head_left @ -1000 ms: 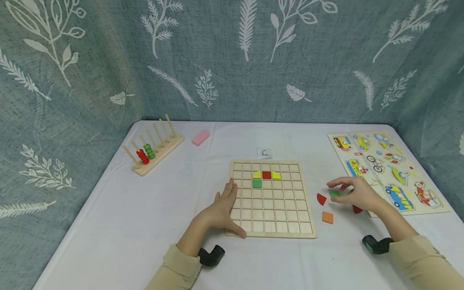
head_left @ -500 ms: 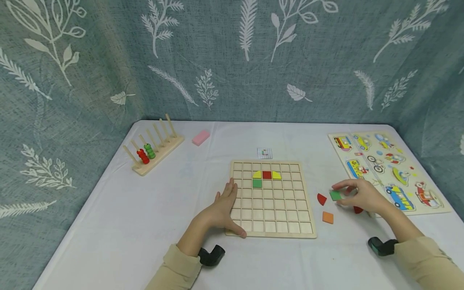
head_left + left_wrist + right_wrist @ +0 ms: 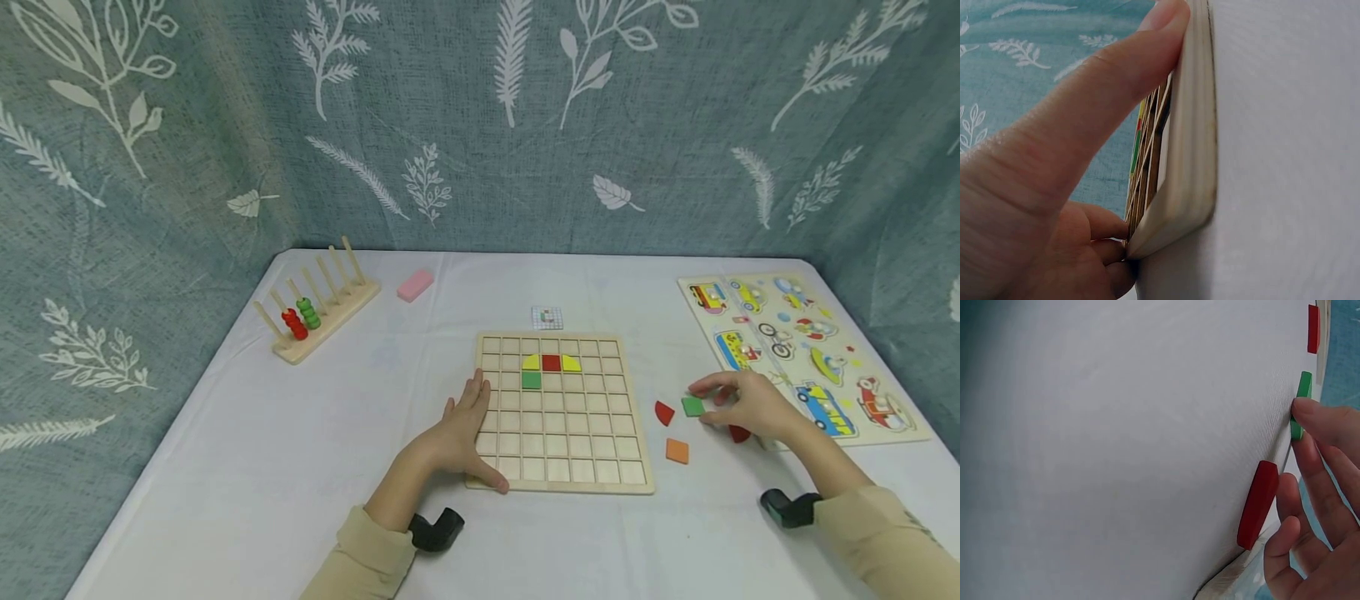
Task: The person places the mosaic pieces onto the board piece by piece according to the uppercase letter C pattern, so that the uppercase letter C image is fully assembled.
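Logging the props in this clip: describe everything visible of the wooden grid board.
The wooden grid board is a pale, square tray of small cells lying flat on the white table. Near its top sit two yellow pieces, a red one and a green one. The left hand rests on its left edge, thumb at the near corner.

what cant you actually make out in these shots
- Head view: the small pattern card beyond the wooden grid board is too small to read.
- Head view: the red piece is mostly hidden under the right hand, which pinches the green square tile.
- Left wrist view: the left hand on the board's edge blocks most of its cells.
- Right wrist view: the vehicle puzzle is cut off at the frame's bottom.
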Motion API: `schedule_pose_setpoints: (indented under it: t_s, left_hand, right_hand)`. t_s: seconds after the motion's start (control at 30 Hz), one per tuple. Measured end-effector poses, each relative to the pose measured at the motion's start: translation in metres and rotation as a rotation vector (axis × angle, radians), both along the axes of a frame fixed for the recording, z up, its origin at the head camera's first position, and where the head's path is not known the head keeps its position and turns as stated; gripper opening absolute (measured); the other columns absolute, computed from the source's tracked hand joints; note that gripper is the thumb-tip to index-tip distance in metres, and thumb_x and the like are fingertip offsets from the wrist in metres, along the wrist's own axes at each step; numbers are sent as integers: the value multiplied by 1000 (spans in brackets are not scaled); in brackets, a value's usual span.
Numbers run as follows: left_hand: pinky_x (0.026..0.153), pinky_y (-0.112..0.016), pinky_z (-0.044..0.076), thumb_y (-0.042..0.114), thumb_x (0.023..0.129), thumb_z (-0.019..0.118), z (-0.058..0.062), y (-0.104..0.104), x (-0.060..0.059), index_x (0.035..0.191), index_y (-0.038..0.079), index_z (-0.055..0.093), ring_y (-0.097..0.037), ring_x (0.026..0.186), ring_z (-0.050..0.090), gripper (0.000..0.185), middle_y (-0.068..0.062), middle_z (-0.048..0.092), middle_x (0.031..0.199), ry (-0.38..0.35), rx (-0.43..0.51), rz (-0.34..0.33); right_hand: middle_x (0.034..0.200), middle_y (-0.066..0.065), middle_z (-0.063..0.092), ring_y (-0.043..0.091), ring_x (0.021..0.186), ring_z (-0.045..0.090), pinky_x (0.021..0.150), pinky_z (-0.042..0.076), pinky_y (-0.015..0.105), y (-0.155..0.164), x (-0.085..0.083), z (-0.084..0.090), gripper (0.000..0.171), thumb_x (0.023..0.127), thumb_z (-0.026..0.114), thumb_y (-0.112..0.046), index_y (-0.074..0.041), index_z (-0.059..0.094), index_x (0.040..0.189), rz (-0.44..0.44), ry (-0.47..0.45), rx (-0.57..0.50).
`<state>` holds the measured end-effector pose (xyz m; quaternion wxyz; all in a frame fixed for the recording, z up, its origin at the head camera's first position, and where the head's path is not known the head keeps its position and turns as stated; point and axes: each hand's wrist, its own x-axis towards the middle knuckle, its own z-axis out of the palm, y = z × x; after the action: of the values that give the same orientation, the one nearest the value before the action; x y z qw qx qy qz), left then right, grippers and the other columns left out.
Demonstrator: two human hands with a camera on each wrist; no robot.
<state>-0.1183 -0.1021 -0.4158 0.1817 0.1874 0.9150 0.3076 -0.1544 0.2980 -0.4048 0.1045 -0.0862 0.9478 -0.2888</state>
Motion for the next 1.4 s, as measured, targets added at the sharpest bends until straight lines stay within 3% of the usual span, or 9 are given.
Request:
schedule_pose_setpoints:
  t_s: [0.5,1.03,1.4]
  left_hand:
    - [109,-49,4,38,47,90,2,0,1,143,-8,5,-29,138,-4,136,-18,-10,150,-5,11,-1]
    - [109,-50,4,37,48,90,3,0,2,142,-8,5,-29,138,-4,135,-19,-10,150,-4,16,1]
    - [109,-50,4,38,48,90,3,0,1,143,-8,5,-29,138,-5,135,-18,-10,150,1,13,-4]
  right_hand:
    - [94,7,60,23,83,47,58,45,26,-4,1,2,36,72,76,-14,-5,68,105,-17,-23,6]
    - [87,6,59,23,82,47,53,44,26,-7,3,3,33,72,75,-12,-4,69,104,-7,20,-30]
    - [92,8,61,24,83,48,53,45,26,-12,6,5,31,72,73,-8,-4,69,102,-5,49,-46]
